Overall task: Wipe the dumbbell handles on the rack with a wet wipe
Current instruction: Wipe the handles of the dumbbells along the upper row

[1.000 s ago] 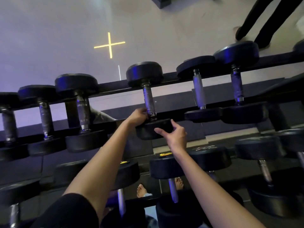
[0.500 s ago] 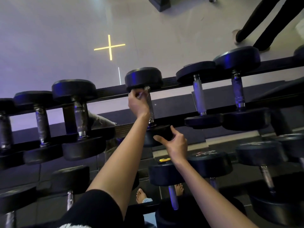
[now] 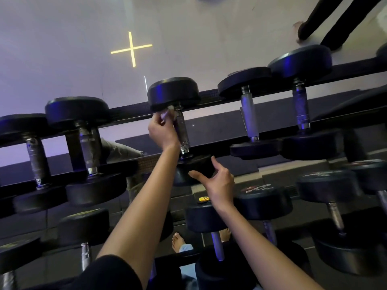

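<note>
My left hand (image 3: 163, 132) is up at the far end of the middle dumbbell's knurled grey metal handle (image 3: 182, 131). Its fingers (image 3: 156, 119) are curled and clamped on a small, crumpled white wet wipe (image 3: 167, 113). The wipe is pressed to the left side of the handle, just under the far round black rubber head (image 3: 173, 93). My palm lies alongside the bar below it.

My right hand (image 3: 221, 182) hangs lower, by the near black rubber head (image 3: 193, 167) of the same dumbbell. Its fingers (image 3: 214, 163) are apart and relaxed, thumb stretched to the left, gripping nothing. The fingertips reach the edge of that head, but I cannot tell whether they actually touch it.

The dumbbell lies across the two rails of the black metal rack (image 3: 129, 114), one head on each rail, on the top tier. To its left sits a neighbouring black dumbbell with a dark metal handle (image 3: 88, 147). To its right is another with a paler, smooth silver handle (image 3: 248, 120). A lower tier holds more black dumbbells (image 3: 262, 203), one just beside my right wrist.

A black sleeve (image 3: 109, 276) covers my left upper arm. Between the lower dumbbells I see bare toes (image 3: 178, 240) on the floor. Beyond the rack a yellow cross (image 3: 131, 48) shows on the pale floor, and another person's dark trouser legs (image 3: 335, 19) stand at the upper right.
</note>
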